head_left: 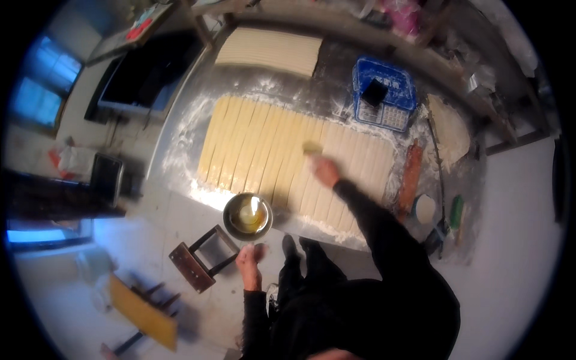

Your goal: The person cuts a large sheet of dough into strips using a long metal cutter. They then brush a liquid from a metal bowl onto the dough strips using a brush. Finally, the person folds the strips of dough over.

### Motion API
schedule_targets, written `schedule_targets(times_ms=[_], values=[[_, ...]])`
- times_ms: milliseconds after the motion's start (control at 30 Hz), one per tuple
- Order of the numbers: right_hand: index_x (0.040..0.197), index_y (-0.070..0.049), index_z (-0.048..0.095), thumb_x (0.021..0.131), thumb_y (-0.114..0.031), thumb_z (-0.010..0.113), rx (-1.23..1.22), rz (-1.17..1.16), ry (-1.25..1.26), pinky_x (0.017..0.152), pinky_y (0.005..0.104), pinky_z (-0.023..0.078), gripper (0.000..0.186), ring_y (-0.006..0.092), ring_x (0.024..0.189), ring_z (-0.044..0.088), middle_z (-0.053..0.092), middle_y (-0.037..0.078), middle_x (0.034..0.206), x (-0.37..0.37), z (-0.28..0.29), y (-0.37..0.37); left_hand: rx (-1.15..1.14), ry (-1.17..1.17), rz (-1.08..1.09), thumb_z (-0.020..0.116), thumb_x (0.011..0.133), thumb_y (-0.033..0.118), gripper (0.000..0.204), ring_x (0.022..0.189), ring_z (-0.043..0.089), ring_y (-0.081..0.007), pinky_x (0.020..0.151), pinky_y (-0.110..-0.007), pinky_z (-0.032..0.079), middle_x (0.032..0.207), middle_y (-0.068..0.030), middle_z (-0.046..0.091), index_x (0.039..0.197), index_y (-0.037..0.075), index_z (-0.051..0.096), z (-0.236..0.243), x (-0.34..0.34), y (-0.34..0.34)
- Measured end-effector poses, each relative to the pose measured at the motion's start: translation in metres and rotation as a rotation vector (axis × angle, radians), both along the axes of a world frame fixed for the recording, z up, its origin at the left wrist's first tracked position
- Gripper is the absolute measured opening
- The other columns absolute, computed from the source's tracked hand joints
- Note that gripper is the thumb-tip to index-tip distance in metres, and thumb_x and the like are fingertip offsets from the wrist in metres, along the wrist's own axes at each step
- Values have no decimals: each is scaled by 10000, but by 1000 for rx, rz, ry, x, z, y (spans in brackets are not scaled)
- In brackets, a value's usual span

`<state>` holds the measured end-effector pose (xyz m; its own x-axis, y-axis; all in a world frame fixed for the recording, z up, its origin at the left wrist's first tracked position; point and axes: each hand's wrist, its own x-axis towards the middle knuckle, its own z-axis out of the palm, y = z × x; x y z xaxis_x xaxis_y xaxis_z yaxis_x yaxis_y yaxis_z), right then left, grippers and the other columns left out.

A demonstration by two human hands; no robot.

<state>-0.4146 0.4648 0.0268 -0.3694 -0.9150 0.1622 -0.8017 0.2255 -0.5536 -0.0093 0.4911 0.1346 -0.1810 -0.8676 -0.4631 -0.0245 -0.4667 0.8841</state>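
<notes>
My right hand (326, 171) is closed around a small brush (312, 147), whose head is over the middle of a broad sheet of dough strips (252, 144). The strips left of the brush look yellow; those to the right are pale. At the near table edge is a metal bowl (247, 216) with yellow liquid in it. Just below the bowl my left hand (248, 261) has its fingers curled in beside a dark blurred shape. Whether that hand grips this shape or the bowl cannot be made out.
Another ridged dough sheet (270, 49) lies at the back of the floured table (180, 150). A blue scale (384, 93), rolling pin (410, 174), flattened dough (450, 132), white cup (425, 208) and green brush (456, 211) stand rightward. A stool (204, 258) is below the bowl.
</notes>
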Motion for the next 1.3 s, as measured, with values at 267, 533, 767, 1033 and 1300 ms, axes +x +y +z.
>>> schedule_targets(times_ms=[267, 533, 767, 1033, 1300], values=[[915, -59, 714, 888, -252, 607, 48, -1, -623, 684, 429, 532, 223, 350, 725, 661, 672, 179, 781, 84, 44, 32, 49, 22, 33, 571, 969, 200, 248, 665, 503, -40, 600, -201, 390, 760, 30, 606, 804, 26, 640, -4, 39, 5], [1154, -115, 662, 874, -161, 565, 91, 63, 276, 786, 434, 543, 300, 336, 935, 654, 671, 166, 1041, 91, -17, 58, 96, 107, -73, 583, 968, 229, 243, 680, 544, -60, 617, -216, 422, 793, 9, 636, 905, 11, 670, 3, 26, 11], [866, 38, 697, 864, -181, 688, -313, -186, -738, 717, 291, 534, 219, 158, 713, 655, 709, 105, 838, 130, 103, 76, 34, 90, -168, 568, 973, 219, 256, 722, 559, -76, 674, -228, 452, 806, -9, 649, 878, 0, 660, -9, 38, 6], [969, 96, 664, 900, -124, 630, -240, -109, -972, 641, 273, 520, 233, 127, 761, 677, 702, 98, 818, 166, 224, 86, 14, 61, -263, 570, 975, 265, 306, 676, 544, -72, 633, -226, 432, 771, -35, 658, 809, 15, 631, 3, 7, 18], [957, 46, 665, 878, -126, 629, -63, 83, -586, 658, 312, 501, 193, 123, 714, 623, 652, 156, 752, 156, 180, 92, -46, 39, -304, 587, 968, 291, 332, 581, 488, -57, 557, -228, 395, 719, -29, 668, 769, 31, 643, 3, -40, 35]])
